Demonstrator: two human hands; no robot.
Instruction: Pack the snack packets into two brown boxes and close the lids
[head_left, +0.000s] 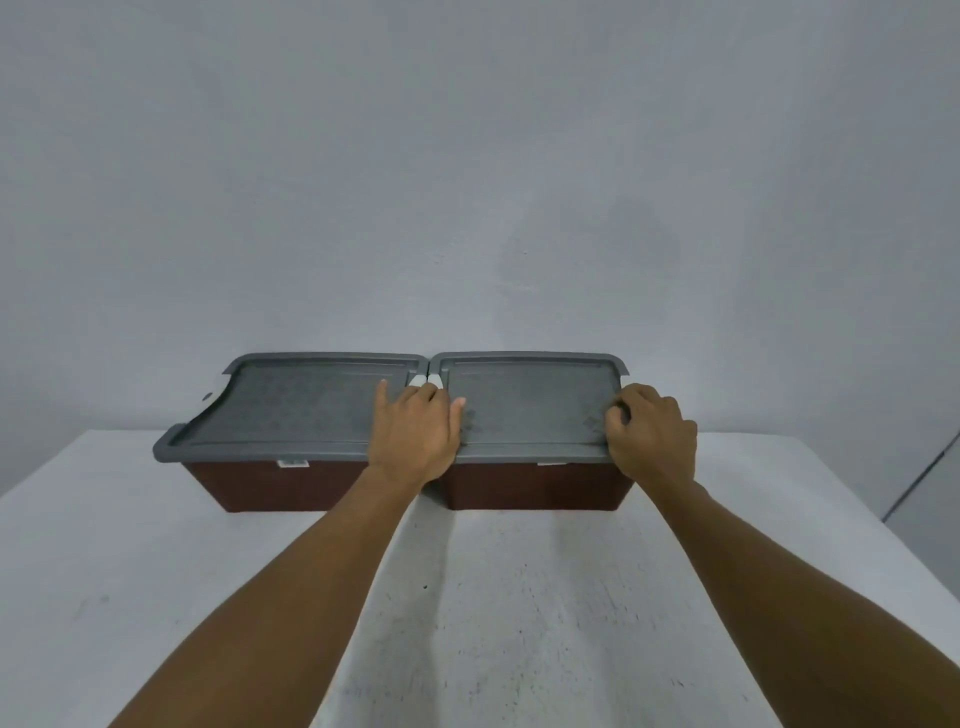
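1. Our left hand (415, 436) lies flat across the seam between the two boxes, fingers straight and spread, thumb on the right-hand lid, holding nothing.
2. Our right hand (654, 441) sits at the 3 o'clock edge of the right lid (530, 405), fingers curled with the tips on it; we cannot tell whether it grips the rim or only presses.
3. We face a plain grey wall (467, 156) at 12 o'clock.
4. We see the white table (493, 597) carrying everything.
5. We find the left box (270, 486), brown, at the table's far side, touching the right box (530, 486) at its 3 o'clock.
6. We see the left lid (301, 405), grey, lying closed on its box, as the right lid does.
7. We spot a small white clip (291, 463) at the left lid's 6 o'clock rim.
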